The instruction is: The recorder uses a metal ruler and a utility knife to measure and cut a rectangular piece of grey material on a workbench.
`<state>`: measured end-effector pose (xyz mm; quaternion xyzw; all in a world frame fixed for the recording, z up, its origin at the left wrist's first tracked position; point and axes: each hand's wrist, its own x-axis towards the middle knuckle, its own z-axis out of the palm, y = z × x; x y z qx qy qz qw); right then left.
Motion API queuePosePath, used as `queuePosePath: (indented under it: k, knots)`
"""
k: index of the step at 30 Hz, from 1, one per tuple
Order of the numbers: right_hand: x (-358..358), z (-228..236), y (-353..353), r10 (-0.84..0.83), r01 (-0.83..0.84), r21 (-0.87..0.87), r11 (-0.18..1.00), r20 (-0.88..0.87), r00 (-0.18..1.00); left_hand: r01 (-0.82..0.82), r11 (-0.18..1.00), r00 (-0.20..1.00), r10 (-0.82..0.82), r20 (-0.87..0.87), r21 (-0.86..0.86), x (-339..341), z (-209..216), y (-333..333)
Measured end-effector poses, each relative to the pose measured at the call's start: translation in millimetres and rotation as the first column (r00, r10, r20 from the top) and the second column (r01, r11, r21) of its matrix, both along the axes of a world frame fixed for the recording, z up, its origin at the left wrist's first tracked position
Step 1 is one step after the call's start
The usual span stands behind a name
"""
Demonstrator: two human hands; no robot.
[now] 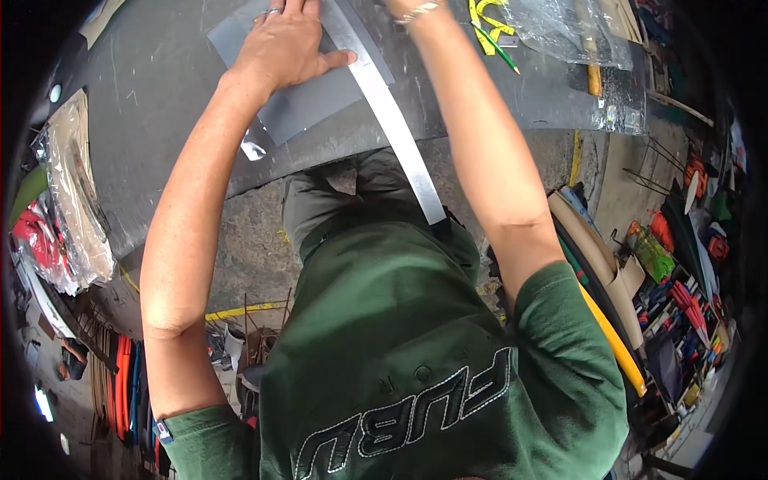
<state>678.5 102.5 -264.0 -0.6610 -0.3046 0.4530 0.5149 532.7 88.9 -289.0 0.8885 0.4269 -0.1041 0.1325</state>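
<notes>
My left hand [288,48] lies flat with thumb and fingers apart, pressing on a dark grey sheet [308,112] on the table. Its thumb touches the edge of a long metal ruler [392,120], which crosses the sheet and sticks out over the table's near edge toward my body. At the top edge of the view, right of the ruler, my right hand [410,8] is mostly cut off and blurred. A bracelet shows at that wrist; its fingers and anything in them are out of sight.
The dark worktable [152,136] bears a yellow measuring tape [488,24], a green pencil [500,52] and clear plastic film [552,32] at the far right. A plastic-wrapped bundle [76,192] lies at the left. Rolled materials [596,240] stand to my right.
</notes>
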Motion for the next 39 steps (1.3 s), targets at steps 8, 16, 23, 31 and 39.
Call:
queuePosePath:
  k: [8,16,23,31,39]
  knots:
    - [46.3,-7.1,-186.0,0.493,-0.376,-0.319,0.870,0.581,0.648,0.156,0.988,0.747,-0.131,0.652,0.019,-39.9,-43.6,-6.2]
    - [24.0,-38.7,-281.9,0.422,-0.212,-0.494,0.843,0.365,0.830,-0.025,0.966,0.854,-0.114,0.508,0.257,-51.9,-76.2,-11.7]
    - [105.4,-44.2,-281.0,0.384,0.004,-0.495,0.869,0.680,0.624,-0.007,0.946,0.889,-0.143,0.435,0.325,-49.0,-70.7,-17.2]
    - [115.6,-44.1,-278.5,0.374,-0.027,-0.450,0.892,0.704,0.603,-0.038,0.941,0.912,-0.105,0.396,0.335,-52.1,-67.2,-37.4]
    - [114.4,33.3,-258.3,0.237,-0.044,-0.265,0.963,0.761,0.604,-0.105,0.944,0.909,-0.037,0.416,0.314,-60.4,-65.6,-52.0]
